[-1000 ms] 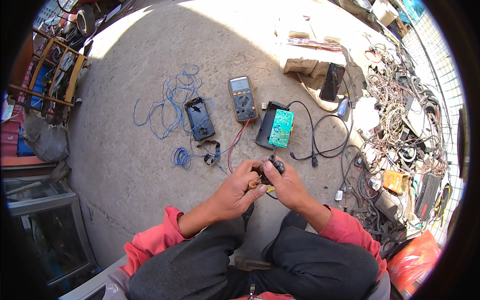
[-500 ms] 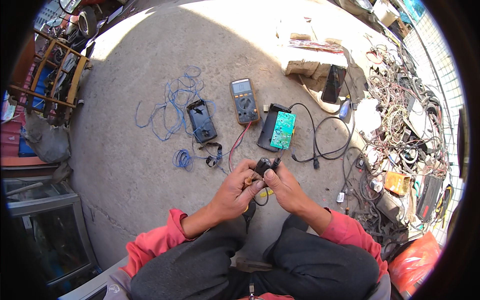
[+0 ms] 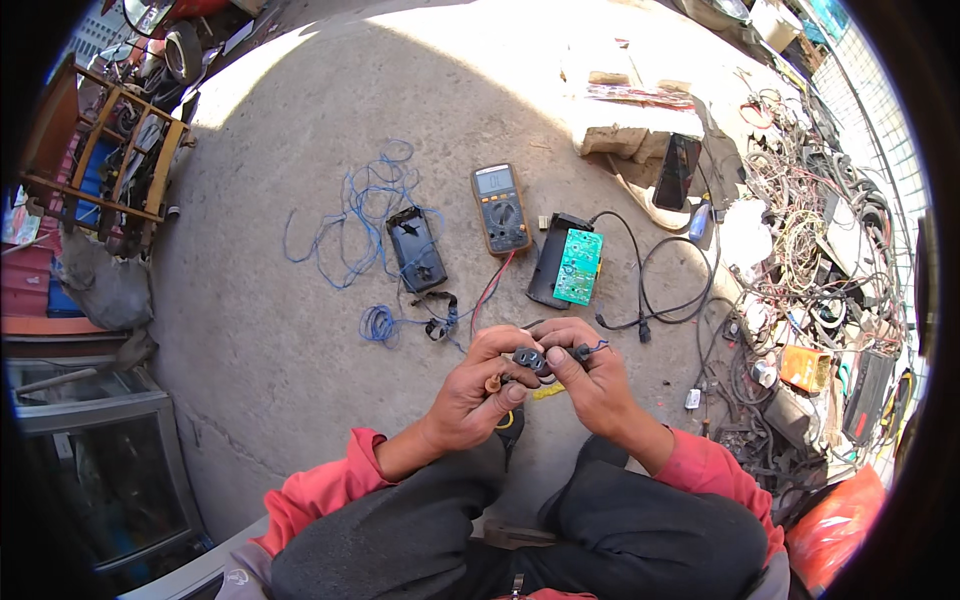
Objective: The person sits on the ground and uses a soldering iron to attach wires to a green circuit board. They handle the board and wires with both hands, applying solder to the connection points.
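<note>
Over the floor between my knees, my left hand (image 3: 478, 385) closes around a black power connector (image 3: 529, 358), its slotted face turned up toward me. A small brown-orange piece (image 3: 493, 383), too small to name, sticks out between the same hand's fingers. My right hand (image 3: 588, 378) pinches a black cable end (image 3: 579, 352) with a thin blue wire (image 3: 598, 346) coming out of it; its thumb lies against the connector's side. Beyond my hands lie a multimeter (image 3: 501, 212) with a lit display, an open black case (image 3: 548, 262) with a green circuit board (image 3: 579, 267), and a black case half (image 3: 416, 249).
Tangled blue wire (image 3: 350, 215) lies left of the case half. A black power cord (image 3: 678, 318) loops on the right, near a screwdriver (image 3: 699, 222) and a phone (image 3: 679, 170). A large scrap-cable heap (image 3: 800, 240) borders the right; a glass-fronted cabinet (image 3: 105, 470) stands left.
My hands have turned the connector so its slotted face shows. The cable end in my right hand now points right, showing the blue wire. The whole view has shifted slightly.
</note>
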Action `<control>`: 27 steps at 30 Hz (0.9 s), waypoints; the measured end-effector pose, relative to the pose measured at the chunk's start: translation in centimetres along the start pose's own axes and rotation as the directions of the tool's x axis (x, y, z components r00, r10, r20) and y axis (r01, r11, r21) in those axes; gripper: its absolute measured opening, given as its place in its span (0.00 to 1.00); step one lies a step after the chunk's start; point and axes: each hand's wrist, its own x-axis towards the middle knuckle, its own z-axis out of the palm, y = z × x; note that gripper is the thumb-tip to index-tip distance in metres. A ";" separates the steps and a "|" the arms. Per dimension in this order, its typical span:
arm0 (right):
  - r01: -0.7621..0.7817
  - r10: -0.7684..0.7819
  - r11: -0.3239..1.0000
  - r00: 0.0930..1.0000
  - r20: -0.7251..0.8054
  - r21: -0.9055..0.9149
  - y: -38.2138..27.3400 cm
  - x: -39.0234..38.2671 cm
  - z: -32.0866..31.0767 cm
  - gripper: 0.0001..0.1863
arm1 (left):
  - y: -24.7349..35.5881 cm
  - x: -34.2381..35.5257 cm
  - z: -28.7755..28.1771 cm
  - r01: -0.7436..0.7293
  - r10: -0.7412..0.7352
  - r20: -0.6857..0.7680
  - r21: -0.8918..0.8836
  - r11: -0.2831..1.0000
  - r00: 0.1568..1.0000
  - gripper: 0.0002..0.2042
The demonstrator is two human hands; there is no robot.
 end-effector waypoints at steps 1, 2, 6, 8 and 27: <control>-0.011 0.011 0.999 1.000 0.003 -0.035 -0.1 -0.1 -0.2 0.07 | 0.1 -0.1 0.1 0.033 -0.033 -0.010 -0.057 0.998 0.999 0.11; -0.021 0.022 0.997 1.000 0.006 -0.070 -0.1 -0.4 -0.7 0.06 | 0.2 -0.1 0.2 0.053 -0.054 -0.018 -0.076 0.996 0.998 0.11; 0.044 -0.028 0.978 0.997 0.078 -0.206 0.0 -0.6 -1.4 0.05 | 0.1 -0.1 0.5 0.091 -0.096 -0.067 -0.082 0.993 0.993 0.11; 0.103 -0.075 0.971 0.988 0.132 -0.217 -0.6 -0.4 -0.8 0.06 | -0.5 -0.2 0.6 0.098 -0.110 -0.104 -0.115 0.989 0.988 0.12; -0.231 0.254 0.965 0.941 0.223 -0.122 0.5 -1.2 1.4 0.12 | -1.5 0.0 1.7 0.144 -0.147 -0.055 -0.046 0.988 0.988 0.27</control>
